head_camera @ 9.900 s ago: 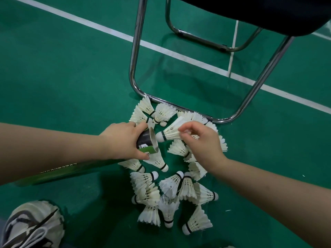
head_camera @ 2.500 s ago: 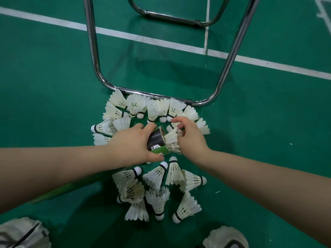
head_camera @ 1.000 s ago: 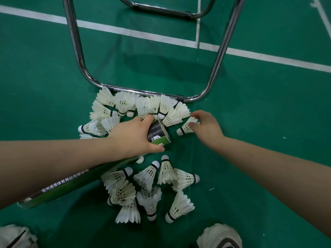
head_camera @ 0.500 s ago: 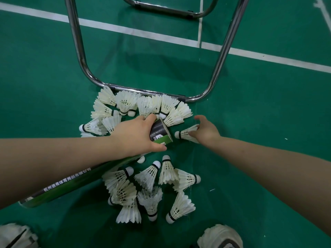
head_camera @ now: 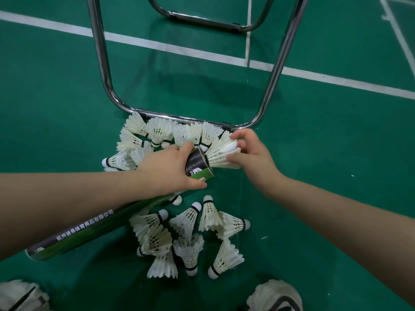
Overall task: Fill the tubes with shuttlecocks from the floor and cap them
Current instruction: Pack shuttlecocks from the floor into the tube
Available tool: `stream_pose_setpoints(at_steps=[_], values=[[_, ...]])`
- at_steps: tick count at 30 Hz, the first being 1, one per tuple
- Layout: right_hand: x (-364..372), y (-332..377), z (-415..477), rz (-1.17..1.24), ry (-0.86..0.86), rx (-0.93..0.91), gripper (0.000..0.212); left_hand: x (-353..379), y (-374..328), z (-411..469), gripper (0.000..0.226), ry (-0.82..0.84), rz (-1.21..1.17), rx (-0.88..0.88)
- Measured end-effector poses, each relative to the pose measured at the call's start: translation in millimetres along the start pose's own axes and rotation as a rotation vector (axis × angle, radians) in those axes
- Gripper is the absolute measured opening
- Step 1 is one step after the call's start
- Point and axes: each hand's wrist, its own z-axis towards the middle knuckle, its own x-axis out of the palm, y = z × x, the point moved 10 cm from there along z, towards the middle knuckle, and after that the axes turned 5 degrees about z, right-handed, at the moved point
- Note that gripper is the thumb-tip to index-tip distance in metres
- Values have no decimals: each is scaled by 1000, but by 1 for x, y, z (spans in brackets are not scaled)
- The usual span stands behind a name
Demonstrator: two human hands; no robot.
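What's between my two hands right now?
In the head view, the open mouth of the tube, gripped by the left hand, and a shuttlecock the right hand pinches.

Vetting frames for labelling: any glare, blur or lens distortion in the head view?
Head view: soft, even light, bright glints on the chrome chair frame, dull sheen on the floor. Head view: wide-angle bows the court line. Head view: tube print is legible; the right hand and its shuttlecock look slightly soft.
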Motion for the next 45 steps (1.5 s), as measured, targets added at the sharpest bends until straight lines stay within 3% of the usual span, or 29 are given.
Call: stream_pose_setpoints(at_steps=[5,10,13,19,25,29,33,35,38,45], values=[[40,0,-14,-223,146,99,10,-5,2,-9,76,-8,-13,-9],[79,-10,-29,-131,465,222,23,-12,3,-20,68,-35,-43,18],[88,-10,-27,-219,539,238,49,-15,3,-26,68,-46,-28,44],[110,-8,-29,-358,668,278,60,-14,8,-32,73,-9,27,51],[114,-9,-26,-408,610,285,62,-18,16,-35,65,-12,-9,30],[116,2,-31,-471,540,244,76,-25,17,-43,62,-34,-36,32],[122,30,-42,-529,514,137,49,-47,20,-59,69,-83,-60,42],[125,49,-49,-621,513,66,45,-63,22,-70,66,-118,-113,54],[134,89,-65,-794,539,-86,23,-92,30,-91,66,-192,-209,61],[158,174,-105,-874,501,-303,28,-161,40,-144,58,-330,-203,109]])
